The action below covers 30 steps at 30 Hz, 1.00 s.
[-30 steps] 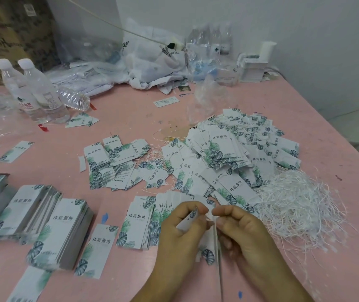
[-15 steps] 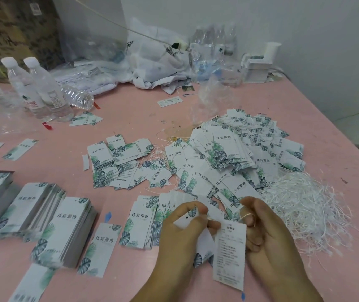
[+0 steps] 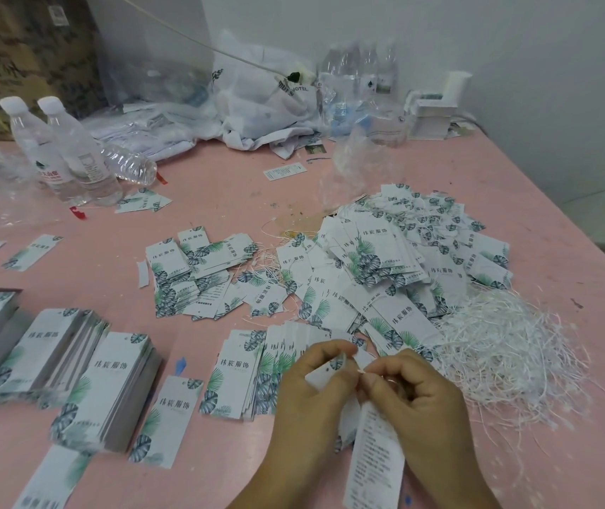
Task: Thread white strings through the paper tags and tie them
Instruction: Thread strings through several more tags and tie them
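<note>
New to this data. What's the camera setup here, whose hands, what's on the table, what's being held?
There is no robot: a person works bare-handed, and the one wide-angle camera sits on their head, looking forward and down. The left hand pinches a small paper tag with a punched hole. The right hand pinches the end of a white string next to it; a longer printed tag hangs below the hands. On the pink table lie neat tag stacks on the left, a loose tag heap in the middle, a tangle of white strings on the right, and water bottles further back.
</note>
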Available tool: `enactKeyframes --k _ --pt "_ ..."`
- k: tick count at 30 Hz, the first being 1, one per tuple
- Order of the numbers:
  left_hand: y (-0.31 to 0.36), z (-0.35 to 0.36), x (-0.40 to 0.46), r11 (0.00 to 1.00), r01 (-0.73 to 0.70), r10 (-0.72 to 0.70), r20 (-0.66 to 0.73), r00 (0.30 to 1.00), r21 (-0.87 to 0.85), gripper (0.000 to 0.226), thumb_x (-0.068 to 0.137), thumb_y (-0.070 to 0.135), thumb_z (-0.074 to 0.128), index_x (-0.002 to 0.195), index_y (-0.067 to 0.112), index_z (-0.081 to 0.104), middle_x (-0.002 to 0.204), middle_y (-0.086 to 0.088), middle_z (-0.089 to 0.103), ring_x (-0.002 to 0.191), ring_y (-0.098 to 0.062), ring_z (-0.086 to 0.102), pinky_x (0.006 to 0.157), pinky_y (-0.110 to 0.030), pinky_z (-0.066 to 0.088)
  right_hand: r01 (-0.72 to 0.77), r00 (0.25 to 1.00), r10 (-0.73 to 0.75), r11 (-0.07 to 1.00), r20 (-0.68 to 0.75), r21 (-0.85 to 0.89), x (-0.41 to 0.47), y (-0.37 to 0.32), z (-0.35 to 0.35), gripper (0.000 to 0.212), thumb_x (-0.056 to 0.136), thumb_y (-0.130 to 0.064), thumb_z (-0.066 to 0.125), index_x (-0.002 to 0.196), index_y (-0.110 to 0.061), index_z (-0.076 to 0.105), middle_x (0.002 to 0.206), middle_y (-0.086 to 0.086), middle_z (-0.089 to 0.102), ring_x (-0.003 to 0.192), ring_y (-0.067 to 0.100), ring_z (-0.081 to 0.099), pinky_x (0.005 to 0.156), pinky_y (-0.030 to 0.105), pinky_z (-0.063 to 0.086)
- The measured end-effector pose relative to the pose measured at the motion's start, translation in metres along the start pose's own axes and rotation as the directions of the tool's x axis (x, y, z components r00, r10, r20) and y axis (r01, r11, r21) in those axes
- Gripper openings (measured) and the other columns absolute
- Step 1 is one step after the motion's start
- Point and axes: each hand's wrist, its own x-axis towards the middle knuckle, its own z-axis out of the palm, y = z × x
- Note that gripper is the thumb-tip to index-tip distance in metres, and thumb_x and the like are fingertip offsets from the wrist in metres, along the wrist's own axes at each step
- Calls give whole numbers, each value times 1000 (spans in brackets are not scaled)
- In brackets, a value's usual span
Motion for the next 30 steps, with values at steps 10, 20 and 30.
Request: enactKeyframes --k 10,20,30 --pt "6 4 -11 944 -168 157 60 986 284 35 108 15 28 82 24 51 78 16 62 67 4 59 55 -6 41 138 989 -142 985 -33 -100 -3 -2 7 11 71 -12 70 68 -22 67 70 -7 57 56 1 49 54 7 36" --pt "-4 4 -6 946 -143 119 98 988 290 31 98 40 31 83 24 53 82 0 60 71 -8 55 60 -16 42 168 980 -178 979 -85 -119 -3 1 8 17 71 -13 71 76 -28 64 70 -7 56 57 5 51 55 7 38" --pt "-13 6 -4 984 -26 10 89 996 177 37 92 49 36 94 18 56 78 -6 59 74 -19 54 65 -35 42 176 977 -190 975 -100 -135 -4 2 10 20 70 -9 69 73 -28 64 69 -5 54 56 7 51 53 9 38"
